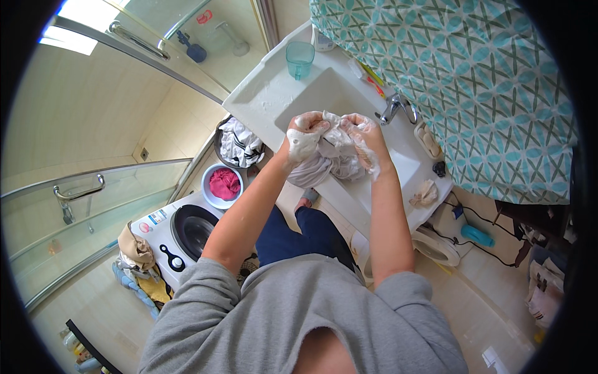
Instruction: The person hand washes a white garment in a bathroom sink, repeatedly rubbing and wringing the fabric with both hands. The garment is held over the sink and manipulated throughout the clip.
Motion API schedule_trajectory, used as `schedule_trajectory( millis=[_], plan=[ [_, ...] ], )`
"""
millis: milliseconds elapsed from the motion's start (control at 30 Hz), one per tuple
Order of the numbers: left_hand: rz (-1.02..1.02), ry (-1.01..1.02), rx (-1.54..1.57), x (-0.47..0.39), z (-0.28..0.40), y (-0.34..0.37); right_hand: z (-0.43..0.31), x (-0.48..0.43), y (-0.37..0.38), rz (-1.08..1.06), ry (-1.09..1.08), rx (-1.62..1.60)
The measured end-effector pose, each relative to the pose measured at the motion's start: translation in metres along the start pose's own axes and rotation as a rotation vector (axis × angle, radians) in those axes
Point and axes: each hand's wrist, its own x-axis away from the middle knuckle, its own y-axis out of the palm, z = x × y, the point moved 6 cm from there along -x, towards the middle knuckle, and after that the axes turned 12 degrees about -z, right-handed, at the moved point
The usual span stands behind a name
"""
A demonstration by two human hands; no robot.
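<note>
Thick suds coat my left hand (304, 135), most heavily at the wrist. Its fingers pinch a wet white cloth (337, 135) near the edge of the sink. My right hand (363, 131), also foamy, grips the same cloth a short way to the right. Below both hands the bulk of the pale fabric (322, 170) bunches over the front of the white washbasin (327, 91). Folds hide part of the fingers, and what kind of garment it is cannot be made out.
A teal plastic cup (299, 61) stands on the basin's ledge. Brushes (369, 77) lie behind the chrome faucet (395, 110), near a soap dish (428, 140). At left are a blue-rimmed basin (207, 187) with pink cloth, a tub of striped laundry (239, 142) and a washing machine (156, 252).
</note>
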Motion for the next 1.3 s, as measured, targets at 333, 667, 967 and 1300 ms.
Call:
schedule_trajectory(
  millis=[333,667,967,1300],
  plan=[
    [0.191,-0.012,0.551,0.001,-0.043,0.035,-0.013,0.003,0.033,0.486,0.022,0.549],
    [0.258,0.057,0.514,-0.003,-0.035,0.026,-0.010,-0.005,0.043,0.531,0.070,0.079],
    [0.390,0.039,0.514,-0.004,-0.010,0.027,-0.016,-0.010,0.032,0.627,0.040,0.734],
    [0.287,0.028,0.397,-0.005,-0.017,0.031,0.016,-0.019,0.013,0.513,0.091,0.228]
  ],
)
